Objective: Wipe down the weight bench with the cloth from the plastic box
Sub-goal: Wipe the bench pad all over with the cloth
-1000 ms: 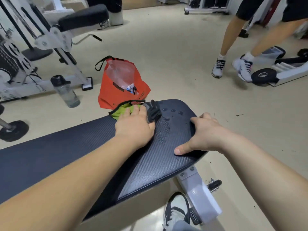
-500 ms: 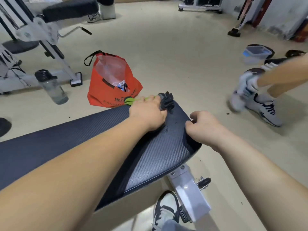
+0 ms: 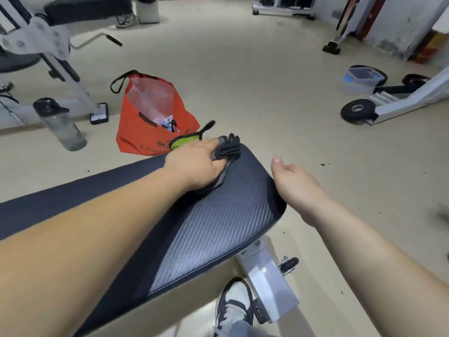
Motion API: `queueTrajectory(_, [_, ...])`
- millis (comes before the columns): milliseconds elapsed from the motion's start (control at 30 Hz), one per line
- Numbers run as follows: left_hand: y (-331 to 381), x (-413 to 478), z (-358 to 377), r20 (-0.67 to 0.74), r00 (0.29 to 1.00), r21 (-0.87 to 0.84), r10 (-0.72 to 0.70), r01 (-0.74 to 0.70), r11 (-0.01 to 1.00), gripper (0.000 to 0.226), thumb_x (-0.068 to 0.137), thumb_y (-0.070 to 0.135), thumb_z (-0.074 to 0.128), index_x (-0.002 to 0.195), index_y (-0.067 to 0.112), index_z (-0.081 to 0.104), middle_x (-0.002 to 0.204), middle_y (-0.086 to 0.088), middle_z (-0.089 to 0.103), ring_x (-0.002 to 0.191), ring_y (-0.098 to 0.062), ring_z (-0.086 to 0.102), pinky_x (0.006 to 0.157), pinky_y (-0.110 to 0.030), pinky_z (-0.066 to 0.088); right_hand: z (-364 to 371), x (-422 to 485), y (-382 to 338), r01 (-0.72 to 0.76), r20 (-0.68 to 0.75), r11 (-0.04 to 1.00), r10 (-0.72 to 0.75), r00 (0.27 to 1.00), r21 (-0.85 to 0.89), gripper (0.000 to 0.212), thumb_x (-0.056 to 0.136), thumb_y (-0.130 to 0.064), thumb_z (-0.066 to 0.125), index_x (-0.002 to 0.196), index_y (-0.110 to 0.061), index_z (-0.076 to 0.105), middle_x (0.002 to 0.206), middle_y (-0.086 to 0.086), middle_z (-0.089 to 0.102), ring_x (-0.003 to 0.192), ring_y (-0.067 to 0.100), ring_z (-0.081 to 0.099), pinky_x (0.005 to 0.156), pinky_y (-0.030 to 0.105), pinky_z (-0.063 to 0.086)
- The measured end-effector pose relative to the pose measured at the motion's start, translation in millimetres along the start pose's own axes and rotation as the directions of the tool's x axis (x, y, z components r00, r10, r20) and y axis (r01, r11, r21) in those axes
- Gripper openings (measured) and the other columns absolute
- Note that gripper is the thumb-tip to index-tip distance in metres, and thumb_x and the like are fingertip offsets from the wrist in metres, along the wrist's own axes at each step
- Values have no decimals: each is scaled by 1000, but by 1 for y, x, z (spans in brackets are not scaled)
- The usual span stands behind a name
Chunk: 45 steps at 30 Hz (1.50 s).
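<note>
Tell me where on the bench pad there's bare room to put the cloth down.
The dark textured bench pad is bare across its near half, between the left forearm and the right-hand edge. The long stretch running left behind the forearm is bare too. The far rounded end is crowded: the left hand presses the grey-and-green cloth there. The right hand hangs off the pad's right edge.

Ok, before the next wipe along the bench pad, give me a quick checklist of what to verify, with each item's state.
1. Cloth under the left hand: ok, palm presses it on the pad.
2. Cloth spread flat: not ok, it is bunched at the fingertips, with a green part trailing off the far edge.
3. Right hand steadying the bench pad: not ok, it hangs beside the pad's end, fingers loose.
4. Pad ahead of the stroke: ok, nothing else lies on it.
5. Pad wiped dry: cannot tell.
6. Orange bag clear of the pad: ok, on the floor beyond it.
</note>
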<state>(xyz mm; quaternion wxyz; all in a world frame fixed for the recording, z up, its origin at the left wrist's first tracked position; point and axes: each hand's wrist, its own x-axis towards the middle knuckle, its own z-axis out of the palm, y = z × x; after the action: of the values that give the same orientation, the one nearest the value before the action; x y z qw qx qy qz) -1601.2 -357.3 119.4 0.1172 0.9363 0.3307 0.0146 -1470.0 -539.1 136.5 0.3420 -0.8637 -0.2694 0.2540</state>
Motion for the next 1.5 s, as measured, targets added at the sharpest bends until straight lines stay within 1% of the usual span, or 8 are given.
queueTrajectory(133, [45,-17,18,7,999,46,-48,48,998,72,93,58,35,156,25,28,165,-2,28,151,-30,24,123,-42,22,4,4,-2,9,13,1000,-9,1000,-7,61,108,-48,24,89,-4,62,101,11,64,101,30,58,85,37,42])
queueTrajectory(233, [76,-54,23,36,981,31,188,-189,981,72,94,57,40,158,30,22,167,5,22,154,-25,17,125,-39,16,5,8,-1,19,-46,1000,-20,999,-18,65,105,-53,23,113,-7,67,125,15,65,118,32,58,102,40,45])
queueTrajectory(367, [60,-51,15,79,914,-14,398,-398,917,70,89,60,37,155,37,29,164,10,30,151,-15,27,124,-35,21,2,8,3,16,-67,999,-20,998,-47,62,104,-55,23,112,-10,65,127,16,63,119,33,57,103,42,45])
queueTrajectory(600, [6,-23,10,-10,998,-17,-60,60,998,68,95,55,38,155,25,33,164,-4,31,151,-26,27,123,-38,21,8,-1,-1,44,-18,990,-47,999,-136,51,104,-49,35,96,-8,64,108,12,65,92,28,61,76,36,44])
queueTrajectory(933, [37,-128,8,83,962,43,259,-263,964,76,90,65,40,158,35,23,167,9,21,154,-14,16,126,-34,14,16,-13,-23,111,21,973,-109,994,-201,47,105,-46,36,99,-10,65,98,10,69,95,31,61,78,36,45])
queueTrajectory(1200, [-15,-71,-4,49,988,26,-148,147,989,71,95,55,38,158,27,26,167,-2,23,154,-29,18,125,-40,16,6,-24,-20,135,36,970,-130,991,-202,43,105,-42,38,90,-10,63,87,7,67,86,27,60,68,32,42])
queueTrajectory(1300, [17,-105,4,7,997,-25,-73,73,997,72,90,56,43,156,30,31,165,3,27,153,-26,21,125,-39,17,10,-23,-29,195,40,959,-191,981,-207,37,105,-33,40,100,-7,67,93,9,69,93,30,62,76,35,46])
queueTrajectory(1500, [55,-181,20,-22,953,-71,303,-304,950,62,87,50,36,146,33,48,156,5,46,147,-26,37,122,-42,27,19,-36,-54,318,96,933,-306,947,-170,27,104,-27,48,95,-13,70,72,-2,62,72,21,57,62,25,42])
